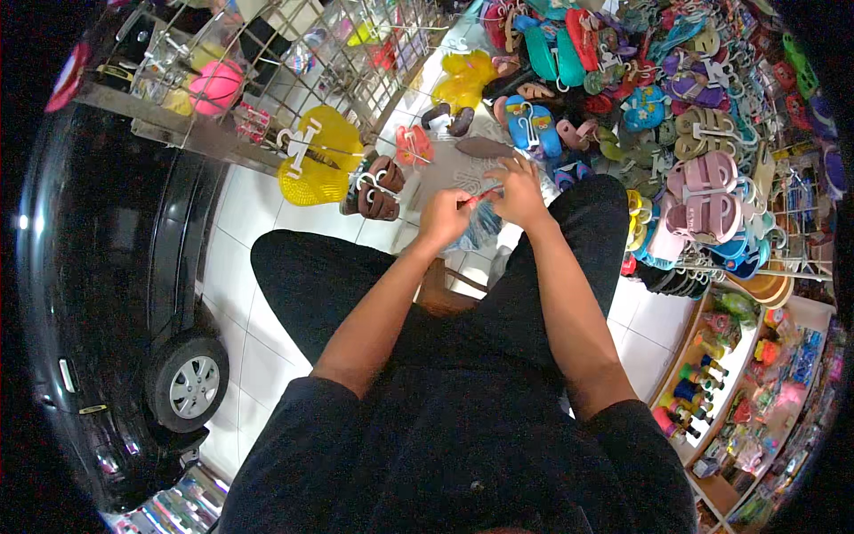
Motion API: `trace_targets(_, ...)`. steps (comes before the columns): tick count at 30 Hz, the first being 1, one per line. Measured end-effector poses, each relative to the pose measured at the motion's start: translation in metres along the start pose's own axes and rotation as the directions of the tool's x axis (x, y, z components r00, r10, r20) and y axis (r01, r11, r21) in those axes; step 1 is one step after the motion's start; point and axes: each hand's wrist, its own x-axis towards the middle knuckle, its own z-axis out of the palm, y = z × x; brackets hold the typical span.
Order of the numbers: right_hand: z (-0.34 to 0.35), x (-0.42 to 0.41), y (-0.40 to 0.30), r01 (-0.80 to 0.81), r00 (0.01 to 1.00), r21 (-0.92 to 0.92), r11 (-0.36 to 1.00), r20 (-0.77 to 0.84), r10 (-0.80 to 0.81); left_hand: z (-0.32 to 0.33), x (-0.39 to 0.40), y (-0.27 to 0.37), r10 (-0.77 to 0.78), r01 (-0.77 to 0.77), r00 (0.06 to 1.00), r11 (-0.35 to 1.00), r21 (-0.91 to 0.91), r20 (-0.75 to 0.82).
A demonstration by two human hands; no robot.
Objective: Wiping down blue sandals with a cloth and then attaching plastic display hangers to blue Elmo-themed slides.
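Above my lap, my left hand [446, 217] and my right hand [519, 190] pinch a thin red item [484, 197] between them; what it is exactly is too small to tell. Just beneath them hangs or lies a clear plastic bag [477, 227] with bluish contents. Beyond my hands is a large translucent plastic bag [444, 167] on the floor. Around it are orange-red sandals [414, 145], brown sandals on a white hanger [380, 190], a dark brown sole [484, 147] and blue sandals on a hanger [532, 127].
A black car [100, 267] stands at the left. Yellow slippers [320, 157] are near a metal grid rack [333, 67]. Many hung sandals fill the upper right, with pink sandals [706, 197] among them. A shelf of toys [750, 400] is at lower right, over white floor tiles [250, 320].
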Motion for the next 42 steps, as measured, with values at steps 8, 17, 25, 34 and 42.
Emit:
trace_targets(8,0.026,0.013,0.006,-0.118,0.989,0.009,0.993,-0.085,0.118,-0.002,0.032,-0.022,0.026,-0.032,0.999,0.982,0.187,0.031)
trace_targets(17,0.037,0.022,-0.006,-0.088,0.995,-0.003,0.996,-0.043,0.087,-0.008,0.036,-0.030,0.075,-0.075,0.997,0.983,0.169,0.005)
trace_targets(25,0.033,0.026,-0.015,0.091,0.965,0.000,0.996,0.246,-0.088,-0.019,0.016,-0.021,0.095,-0.088,0.995,0.986,0.143,-0.042)
trace_targets(34,0.044,0.015,-0.009,0.060,0.958,-0.045,0.997,0.283,-0.045,-0.019,0.010,-0.041,0.114,-0.118,0.993,0.985,0.124,0.038)
trace_targets(42,0.049,0.012,-0.018,0.034,0.957,-0.083,0.996,0.291,-0.009,-0.020,0.012,-0.064,0.074,-0.066,0.988,0.996,-0.062,0.137)
